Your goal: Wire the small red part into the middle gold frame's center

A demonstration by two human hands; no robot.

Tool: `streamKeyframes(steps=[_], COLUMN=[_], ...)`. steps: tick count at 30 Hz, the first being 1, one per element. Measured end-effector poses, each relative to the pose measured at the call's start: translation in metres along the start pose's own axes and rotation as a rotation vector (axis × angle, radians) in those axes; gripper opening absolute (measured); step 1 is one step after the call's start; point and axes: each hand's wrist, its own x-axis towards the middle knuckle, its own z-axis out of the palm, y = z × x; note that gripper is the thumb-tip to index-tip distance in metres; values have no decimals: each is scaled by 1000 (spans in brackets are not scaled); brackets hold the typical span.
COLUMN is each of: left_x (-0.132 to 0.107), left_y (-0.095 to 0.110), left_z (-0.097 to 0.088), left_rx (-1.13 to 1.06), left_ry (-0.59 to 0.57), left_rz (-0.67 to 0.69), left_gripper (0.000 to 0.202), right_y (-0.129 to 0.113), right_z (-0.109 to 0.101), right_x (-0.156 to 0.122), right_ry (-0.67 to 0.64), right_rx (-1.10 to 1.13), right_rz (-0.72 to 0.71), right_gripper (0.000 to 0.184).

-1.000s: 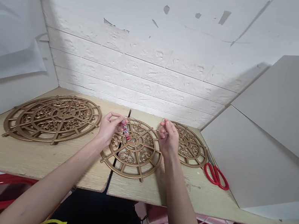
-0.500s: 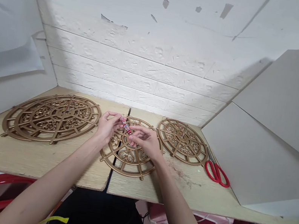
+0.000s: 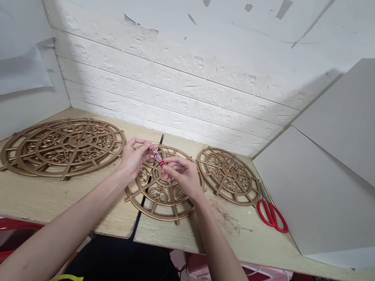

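Observation:
Between my two hands is a slim, tube-like piece (image 3: 157, 155) with a red, white and blue printed pattern; I cannot make out its kind. My left hand (image 3: 133, 156) pinches its upper left end. At the lower right end, the fingers of my right hand (image 3: 182, 174) close on it. Beneath both hands lies a round gold openwork panel (image 3: 158, 208) with scrollwork and spokes, partly covered by them. A thin wire or cord shows near the panel's far edge behind my left fingers.
Overlapping gold panels (image 3: 64, 148) lie on the left of the wooden table (image 3: 89, 210), another gold panel (image 3: 230, 176) on the right. Red-handled scissors (image 3: 272, 215) rest beside it. A dark gap splits the tabletop. White boards (image 3: 343, 200) and a wall enclose the sides and back.
The hands and the printed piece stay nearly in place, with only a slight shift of the fingers. The whole view has moved a little.

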Motion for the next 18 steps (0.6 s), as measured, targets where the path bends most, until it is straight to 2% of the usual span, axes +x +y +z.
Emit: streamKeyframes(steps=[9, 18], left_x=[-2, -2], left_y=[-2, -4], left_z=[1, 0], left_rx=[-9, -65], left_ry=[-25, -60], left_rz=[-26, -24], left_gripper=[21, 23], right_y=[7, 10], right_z=[-2, 2], right_x=[1, -3], right_ry=[-91, 1], right_rx=[13, 34], right_rz=[-34, -75], right_gripper=[29, 22])
